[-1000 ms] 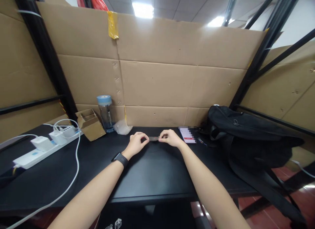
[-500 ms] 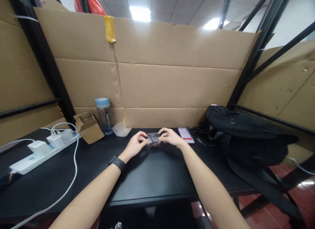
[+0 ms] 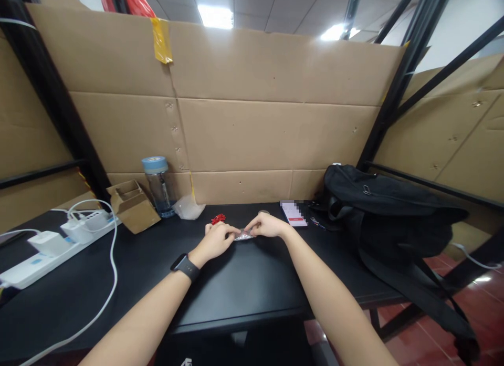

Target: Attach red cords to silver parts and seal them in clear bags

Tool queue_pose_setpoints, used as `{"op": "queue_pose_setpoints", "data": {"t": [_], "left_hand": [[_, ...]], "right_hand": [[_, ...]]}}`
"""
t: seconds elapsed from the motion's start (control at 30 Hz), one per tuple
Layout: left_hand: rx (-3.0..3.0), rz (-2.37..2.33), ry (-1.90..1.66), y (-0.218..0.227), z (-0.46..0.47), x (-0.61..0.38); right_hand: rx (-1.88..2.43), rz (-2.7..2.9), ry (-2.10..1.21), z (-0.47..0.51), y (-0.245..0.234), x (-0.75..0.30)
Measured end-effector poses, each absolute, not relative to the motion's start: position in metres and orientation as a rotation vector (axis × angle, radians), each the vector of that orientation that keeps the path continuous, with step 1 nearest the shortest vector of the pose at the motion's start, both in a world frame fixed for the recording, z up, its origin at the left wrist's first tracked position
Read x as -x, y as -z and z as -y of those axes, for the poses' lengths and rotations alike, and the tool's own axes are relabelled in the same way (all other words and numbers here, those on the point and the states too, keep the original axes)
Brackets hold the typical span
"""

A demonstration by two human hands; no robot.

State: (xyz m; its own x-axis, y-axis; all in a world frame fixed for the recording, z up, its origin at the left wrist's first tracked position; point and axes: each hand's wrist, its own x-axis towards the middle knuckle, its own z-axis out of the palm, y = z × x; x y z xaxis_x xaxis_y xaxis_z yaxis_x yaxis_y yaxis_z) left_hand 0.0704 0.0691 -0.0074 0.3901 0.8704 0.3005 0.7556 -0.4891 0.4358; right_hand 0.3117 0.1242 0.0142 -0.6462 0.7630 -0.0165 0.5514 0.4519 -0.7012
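A small clear plastic bag (image 3: 244,235) lies low over the black tabletop, flattened and shiny, between my two hands. My left hand (image 3: 216,241), with a dark watch on the wrist, pinches its left end. At the other end, the bent fingers of my right hand (image 3: 270,225) are closed on the bag's right edge. What the bag holds is too small to make out. Just beyond my left hand sits a red bundle (image 3: 218,219) that looks like coiled cord. Part of a small rounded thing (image 3: 263,212) shows behind my right hand, mostly hidden.
At the left are a white power strip (image 3: 23,266) with chargers and a cable, an open cardboard box (image 3: 134,208), a blue-lidded bottle (image 3: 159,190) and a crumpled translucent bag (image 3: 189,207). A phone (image 3: 293,213) and a black backpack (image 3: 386,219) lie right. Cardboard (image 3: 244,135) walls the back.
The plastic bag, held up between my hands before, is now lower and flatter. Both hands have turned more palm-down. The red bundle beyond my left hand now shows. The view has shifted slightly.
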Motion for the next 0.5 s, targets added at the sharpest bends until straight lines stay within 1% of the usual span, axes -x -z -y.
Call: {"op": "queue_pose_setpoints", "data": {"t": [0.17,0.23,0.37,0.5], "left_hand": [[-2.569,-1.406,-0.73,0.0091,-0.0663,-0.0692],[-2.608,-1.388,-0.719,0.0111,-0.0672,-0.0685],[-2.59,-1.375,-0.691,0.0156,-0.0701,-0.0695],[-2.554,-1.402,-0.753,0.0154,-0.0704,-0.0724]], "right_hand": [[1.053,2.569,-0.589,-0.1182,-0.0187,-0.3089],[1.034,2.584,-0.495,-0.1165,-0.0192,-0.3064],[1.068,2.596,-0.572,-0.1144,-0.019,-0.3037],[1.029,2.569,-0.659,-0.1139,-0.0217,-0.3071]]}}
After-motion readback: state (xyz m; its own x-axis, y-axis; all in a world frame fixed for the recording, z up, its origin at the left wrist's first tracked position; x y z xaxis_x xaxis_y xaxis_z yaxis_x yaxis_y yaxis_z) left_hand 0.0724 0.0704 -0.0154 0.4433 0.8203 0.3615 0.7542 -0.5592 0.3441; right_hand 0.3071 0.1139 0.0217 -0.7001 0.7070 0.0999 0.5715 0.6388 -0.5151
